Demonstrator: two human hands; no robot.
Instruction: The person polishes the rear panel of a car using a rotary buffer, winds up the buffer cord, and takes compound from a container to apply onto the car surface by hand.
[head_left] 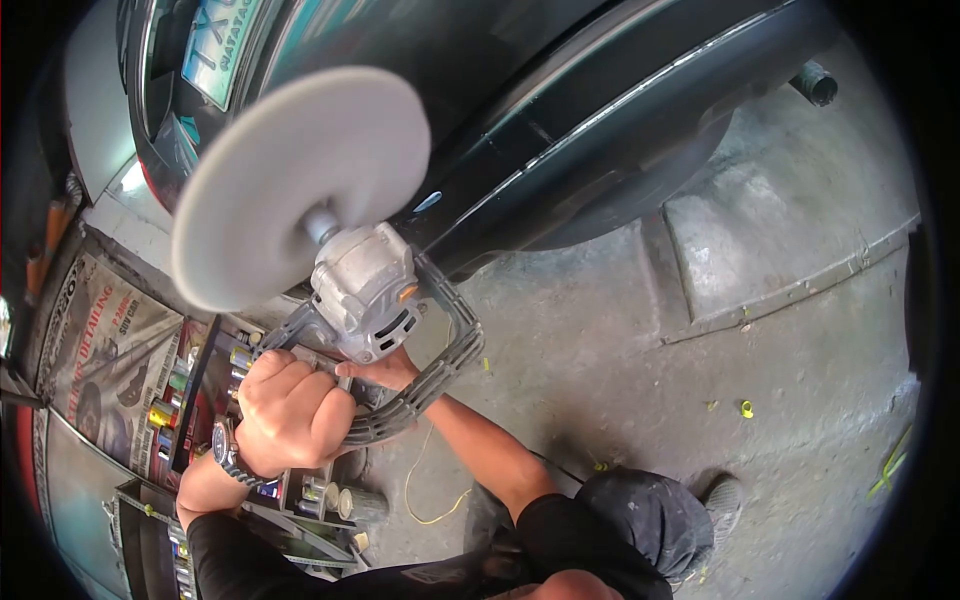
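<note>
A polishing machine (365,285) hangs in front of me, its round white pad (290,170) blurred as if spinning, near the rear of a dark car (560,130). My left hand (295,412), with a watch (228,450) on the wrist, is wrapped round the machine's looped handle (435,385) on its lower left side. Behind the machine body, my right hand (385,370) is mostly hidden; a thumb and part of the palm show against the tool, and what its fingers grip is out of sight.
Shelves with cans (325,495) stand at the lower left, beside a printed banner (110,360). A thin yellow cord (435,518) lies on the concrete floor (590,350). An exhaust pipe (818,85) shows at the upper right.
</note>
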